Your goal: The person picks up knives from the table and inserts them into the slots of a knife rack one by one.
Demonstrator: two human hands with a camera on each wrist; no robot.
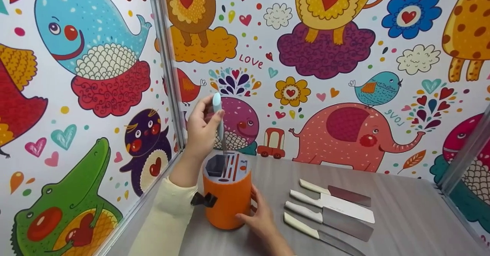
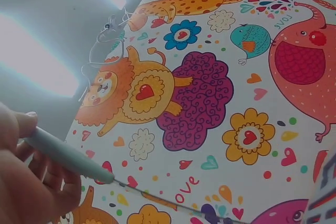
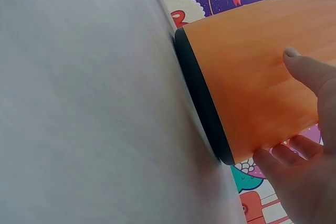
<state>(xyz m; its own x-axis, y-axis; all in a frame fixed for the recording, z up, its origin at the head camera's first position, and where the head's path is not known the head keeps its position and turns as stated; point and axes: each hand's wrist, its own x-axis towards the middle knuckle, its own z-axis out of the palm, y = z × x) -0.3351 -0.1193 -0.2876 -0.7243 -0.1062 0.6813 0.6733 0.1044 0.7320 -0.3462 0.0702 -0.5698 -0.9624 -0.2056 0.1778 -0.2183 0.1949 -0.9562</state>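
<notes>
My left hand (image 1: pixel 202 128) pinches the pale blue handle (image 1: pixel 217 102) of a knife above an orange knife block (image 1: pixel 227 206). Its thin blade (image 1: pixel 224 145) points down, and its lower end meets the slotted grey top of the block. Seen from the left wrist, the knife handle (image 2: pixel 71 156) lies between thumb and curled fingers. My right hand (image 1: pixel 263 216) grips the block low on its right side, thumb in front and fingers round the far side. In the right wrist view the block's dark base (image 3: pixel 202 98) stands on the table.
Several knives with cream or white handles lie side by side on the grey wooden table (image 1: pixel 275 179), right of the block; among them are a white-bladed cleaver (image 1: pixel 346 208) and a narrow curved knife (image 1: pixel 302 225). Patterned wall panels (image 1: pixel 264 106) stand behind and at both sides.
</notes>
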